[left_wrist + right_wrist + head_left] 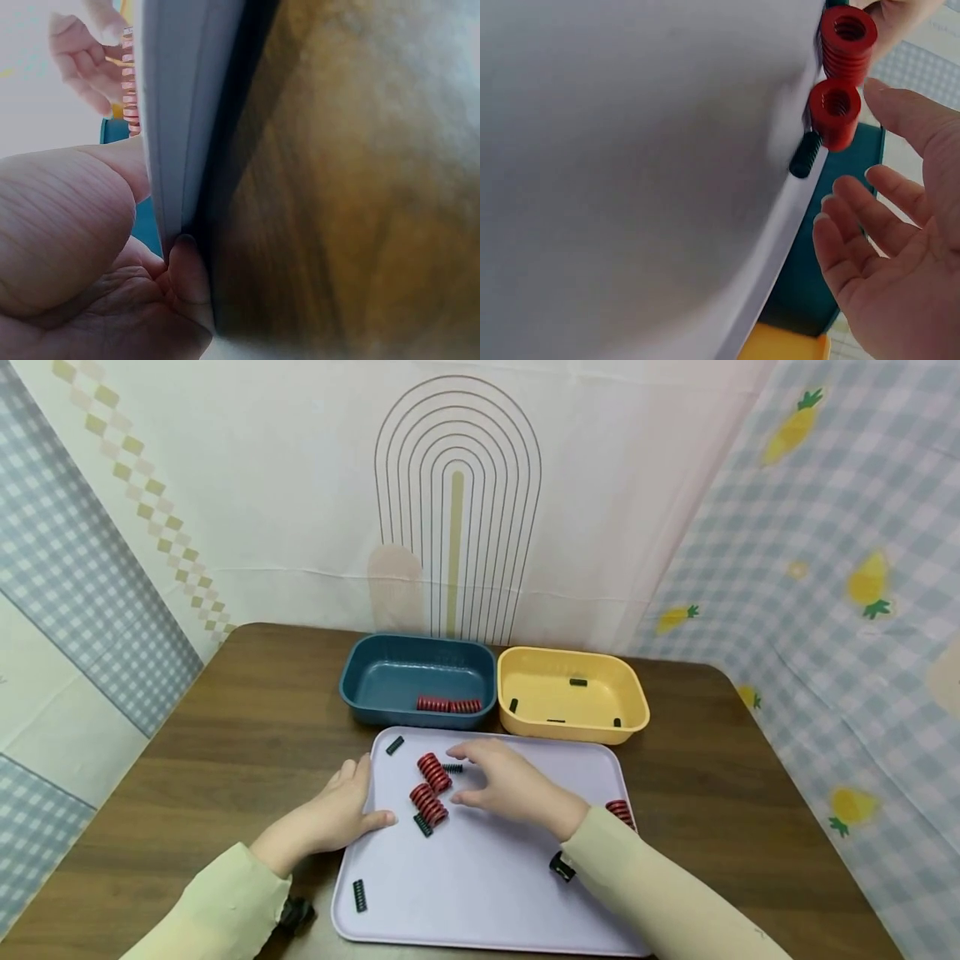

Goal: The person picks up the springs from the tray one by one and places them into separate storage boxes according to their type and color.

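Note:
A pale lilac tray (495,885) lies on the table. My left hand (337,810) grips its left rim, thumb over the top and fingers at the side. Over the tray's upper middle, my right hand (517,785) reaches with fingers spread and nothing held. Its thumb and fingertips are close to two thick red springs (434,772), which lie end to end. A small dark spring (452,768) lies by the upper one, partly between thumb and fingers. Another dark spring (423,825) is beside the lower one. In the right wrist view the red springs (835,112) show their hollow ends.
Behind the tray stand a teal bin (352,693) with red springs (448,704) and a yellow bin (637,702) with several dark springs. More dark springs lie at the tray's upper left (395,745) and lower left. A red spring (620,812) sits by the right rim.

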{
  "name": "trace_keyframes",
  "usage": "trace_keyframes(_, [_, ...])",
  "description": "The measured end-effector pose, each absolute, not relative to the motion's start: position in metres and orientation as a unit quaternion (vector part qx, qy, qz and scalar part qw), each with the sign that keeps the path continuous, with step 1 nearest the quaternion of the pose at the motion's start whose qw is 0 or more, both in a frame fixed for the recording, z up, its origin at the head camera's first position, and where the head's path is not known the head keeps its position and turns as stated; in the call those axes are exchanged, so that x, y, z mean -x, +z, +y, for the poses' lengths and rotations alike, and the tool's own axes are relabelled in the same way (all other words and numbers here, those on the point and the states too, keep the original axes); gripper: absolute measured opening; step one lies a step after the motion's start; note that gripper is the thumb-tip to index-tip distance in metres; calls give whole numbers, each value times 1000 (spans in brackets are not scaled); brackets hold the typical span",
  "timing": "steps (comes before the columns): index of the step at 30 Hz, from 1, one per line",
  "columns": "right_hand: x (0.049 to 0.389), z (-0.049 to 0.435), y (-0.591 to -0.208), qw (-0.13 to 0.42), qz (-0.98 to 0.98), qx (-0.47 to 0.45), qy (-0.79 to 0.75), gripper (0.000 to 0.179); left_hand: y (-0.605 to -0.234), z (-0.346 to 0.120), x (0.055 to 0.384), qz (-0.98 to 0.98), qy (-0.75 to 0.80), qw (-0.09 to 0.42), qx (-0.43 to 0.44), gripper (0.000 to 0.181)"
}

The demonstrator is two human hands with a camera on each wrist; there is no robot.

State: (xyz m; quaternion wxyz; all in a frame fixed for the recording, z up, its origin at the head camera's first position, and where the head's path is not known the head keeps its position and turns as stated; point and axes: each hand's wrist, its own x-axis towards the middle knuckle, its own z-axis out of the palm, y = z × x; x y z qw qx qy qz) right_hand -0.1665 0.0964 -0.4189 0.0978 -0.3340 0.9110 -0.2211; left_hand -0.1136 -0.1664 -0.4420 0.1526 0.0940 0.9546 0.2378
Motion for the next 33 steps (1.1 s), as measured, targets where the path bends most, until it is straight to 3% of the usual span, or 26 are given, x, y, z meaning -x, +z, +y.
trace_keyframes(18, [173, 66, -423, 86, 906, 391, -139, 72, -442, -168, 116, 955, 240, 143, -102, 101])
trace_keyframes(29, [176, 55, -417, 74, 897, 420, -114, 56, -442, -169, 116, 955, 240, 138, -106, 100])
trace_keyframes(33, [176, 57, -419, 81, 907, 400, -105, 58, -442, -169, 115, 954, 244, 144, -103, 101])
